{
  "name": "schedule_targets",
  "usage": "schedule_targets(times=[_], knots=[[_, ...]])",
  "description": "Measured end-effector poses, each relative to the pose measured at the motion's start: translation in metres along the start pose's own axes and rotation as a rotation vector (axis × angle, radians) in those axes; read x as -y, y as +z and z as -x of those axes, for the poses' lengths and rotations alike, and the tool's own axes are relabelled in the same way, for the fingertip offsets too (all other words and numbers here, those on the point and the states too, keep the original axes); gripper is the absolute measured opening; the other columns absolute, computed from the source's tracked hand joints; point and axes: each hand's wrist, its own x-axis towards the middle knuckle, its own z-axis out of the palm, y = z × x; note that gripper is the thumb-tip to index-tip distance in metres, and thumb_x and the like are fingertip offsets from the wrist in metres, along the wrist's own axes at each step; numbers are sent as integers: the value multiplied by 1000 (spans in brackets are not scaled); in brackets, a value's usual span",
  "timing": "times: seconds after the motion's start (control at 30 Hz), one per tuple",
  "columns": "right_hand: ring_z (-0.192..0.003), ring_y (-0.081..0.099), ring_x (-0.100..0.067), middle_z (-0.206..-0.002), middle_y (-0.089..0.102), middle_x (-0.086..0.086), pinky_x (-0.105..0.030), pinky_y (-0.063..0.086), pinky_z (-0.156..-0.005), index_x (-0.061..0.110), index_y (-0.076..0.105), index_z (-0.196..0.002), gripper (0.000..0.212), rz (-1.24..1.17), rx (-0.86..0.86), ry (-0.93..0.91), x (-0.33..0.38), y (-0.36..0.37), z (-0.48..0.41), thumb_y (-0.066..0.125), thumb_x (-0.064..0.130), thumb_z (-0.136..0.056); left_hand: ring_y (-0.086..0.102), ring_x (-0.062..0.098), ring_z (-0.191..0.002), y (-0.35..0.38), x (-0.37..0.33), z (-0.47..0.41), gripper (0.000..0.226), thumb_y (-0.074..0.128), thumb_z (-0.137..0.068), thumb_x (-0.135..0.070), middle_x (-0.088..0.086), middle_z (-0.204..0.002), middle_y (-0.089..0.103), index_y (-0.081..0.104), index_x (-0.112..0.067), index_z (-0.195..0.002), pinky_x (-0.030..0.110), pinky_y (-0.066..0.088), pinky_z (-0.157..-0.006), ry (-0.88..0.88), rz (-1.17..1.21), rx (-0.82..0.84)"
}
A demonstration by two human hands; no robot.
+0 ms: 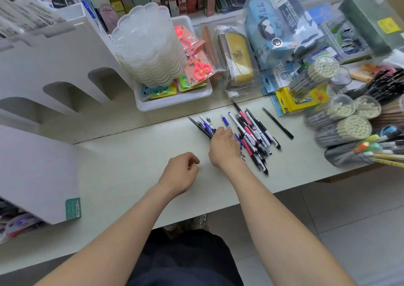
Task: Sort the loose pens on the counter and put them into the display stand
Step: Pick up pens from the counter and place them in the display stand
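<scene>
My right hand (225,148) was stretched forward palm-down, gripping a bunch of pens (204,126); left hand (181,172) rested loosely curled, empty, on worktop (131,165).

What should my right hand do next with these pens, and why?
Probably lift the small bunch your right hand curls around clear of the pile and carry it left toward the display stand. That bunch lies apart from the main pile, and the left hand holds nothing.
</scene>
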Motion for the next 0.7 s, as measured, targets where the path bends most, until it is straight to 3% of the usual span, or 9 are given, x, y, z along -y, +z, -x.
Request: schedule_targets(times=[0.13, 0.3, 0.4, 0.43, 0.53, 0.7], knots=[[-125, 57, -43, -138, 53, -23, -50, 47, -97, -2, 40, -136, 39, -67, -41, -13, -12, -13, -1, 52, 11, -102, 64, 12, -97, -3, -6, -1, 26, 55, -99, -14, -8, -106, 73, 75, -20, -113, 24, 45, -81, -30, 106, -39], [-108, 66, -43, -124, 63, -24, -45, 47, -76, -4, 46, -131, 31, -83, -42, -79, -21, -30, 2, 53, 2, -101, 70, 18, -99, -6, -15, -4, 23, 55, -99, -16, -6, -99, 74, 76, -25, -103, 30, 54, -80, -110, 293, -69], [-94, 68, -44, -106, 68, -21, -42, 43, -65, 4, 49, -115, 17, -189, -101, -164, -20, -39, 11, 49, 20, -109, 73, 21, -99, -9, -24, -5, 16, 57, -101, -24, -3, -103, 76, 73, -27, -104, 39, 57, -89, -105, 471, -99], [-89, 66, -43, -100, 68, -19, -44, 42, -64, 7, 48, -111, 20, -240, -110, -199, -18, -42, 16, 47, 27, -110, 74, 20, -101, -12, -27, -5, 15, 60, -101, -31, -2, -108, 77, 72, -26, -107, 40, 57, -91, -106, 585, -90], [-89, 62, -40, -98, 66, -12, -47, 47, -67, 13, 45, -109, 26, -392, -60, -297, -3, -48, 38, 47, 39, -110, 75, 15, -106, -21, -39, -7, 45, 70, -92, -54, -1, -119, 77, 69, -19, -121, 42, 57, -97, -128, 904, -10], [-91, 67, -36, -98, 69, -6, -53, 58, -73, 22, 27, -127, 46, -604, 6, -323, 30, -51, 68, 61, 32, -96, 75, 28, -104, -31, -50, -3, 41, 68, -102, -40, 16, -111, 79, 75, -1, -113, 39, 55, -90, -177, 1102, 55]])
